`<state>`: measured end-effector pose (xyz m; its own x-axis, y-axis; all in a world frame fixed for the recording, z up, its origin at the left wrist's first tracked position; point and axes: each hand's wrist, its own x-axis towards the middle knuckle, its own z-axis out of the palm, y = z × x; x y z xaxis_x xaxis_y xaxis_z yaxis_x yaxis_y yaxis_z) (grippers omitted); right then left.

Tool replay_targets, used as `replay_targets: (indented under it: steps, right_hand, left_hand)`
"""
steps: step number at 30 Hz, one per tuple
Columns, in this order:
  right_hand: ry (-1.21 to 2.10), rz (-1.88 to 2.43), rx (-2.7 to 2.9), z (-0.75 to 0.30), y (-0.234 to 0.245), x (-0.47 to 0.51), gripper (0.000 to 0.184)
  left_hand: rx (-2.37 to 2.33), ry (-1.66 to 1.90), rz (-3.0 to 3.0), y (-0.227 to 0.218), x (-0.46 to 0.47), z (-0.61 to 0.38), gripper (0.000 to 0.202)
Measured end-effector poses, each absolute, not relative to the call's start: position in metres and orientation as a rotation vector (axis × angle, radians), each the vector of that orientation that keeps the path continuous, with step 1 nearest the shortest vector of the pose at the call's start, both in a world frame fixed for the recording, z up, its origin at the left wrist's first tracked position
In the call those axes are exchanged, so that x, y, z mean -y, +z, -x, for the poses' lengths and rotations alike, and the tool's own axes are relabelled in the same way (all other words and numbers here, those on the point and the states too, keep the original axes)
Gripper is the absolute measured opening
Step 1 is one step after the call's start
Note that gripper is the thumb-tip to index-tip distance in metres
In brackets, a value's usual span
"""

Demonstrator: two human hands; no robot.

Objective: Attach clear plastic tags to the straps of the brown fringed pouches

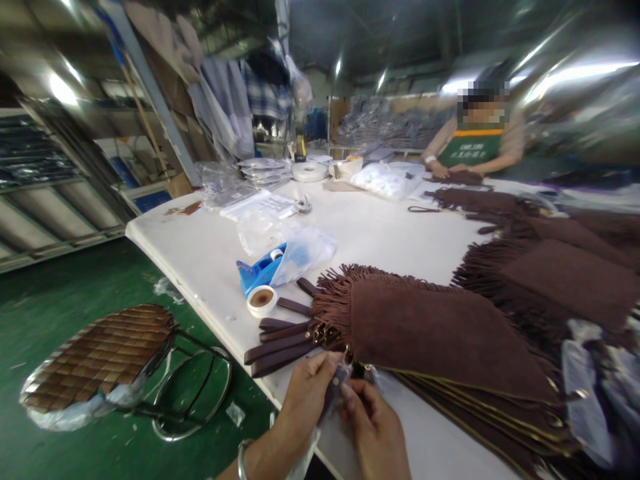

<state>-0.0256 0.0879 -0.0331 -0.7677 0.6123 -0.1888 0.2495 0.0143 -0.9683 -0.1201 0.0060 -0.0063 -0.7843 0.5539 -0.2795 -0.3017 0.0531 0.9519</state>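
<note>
My left hand, with a bangle at the wrist, pinches a dark strap end that has a small light dot on it and clear plastic around it. My right hand has its fingertips closed on the same piece from the other side. Just beyond my fingers lies a stack of brown fringed suede bags with yellowish edges and brass-coloured hardware. Several dark wrist straps stick out from the stack to the left. Whether the held strap joins the stack is hard to make out.
A round white tub and a blue tape dispenser stand left of the stack. More brown fringed pieces cover the right side. Across the white table a person in a green apron works. A stool stands at left.
</note>
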Motion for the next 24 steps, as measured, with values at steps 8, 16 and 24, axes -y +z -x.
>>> replay_targets:
  steps: [8, 16, 24]
  right_hand:
    - [1.697, 1.043, 1.924, 0.029, -0.034, -0.085, 0.039]
    - [1.893, 1.212, 1.574, 0.038, -0.032, -0.077, 0.051]
    - [2.026, 1.178, 1.372, 0.041, -0.04, -0.082, 0.045]
  left_hand:
    - [-1.697, 1.803, -0.333, -0.006, -0.007, 0.125, 0.045]
    - [-1.559, 1.703, -0.289, -0.01, 0.004, 0.124, 0.053]
    - [-1.638, 1.767, -0.264, -0.006, -0.019, 0.132, 0.031]
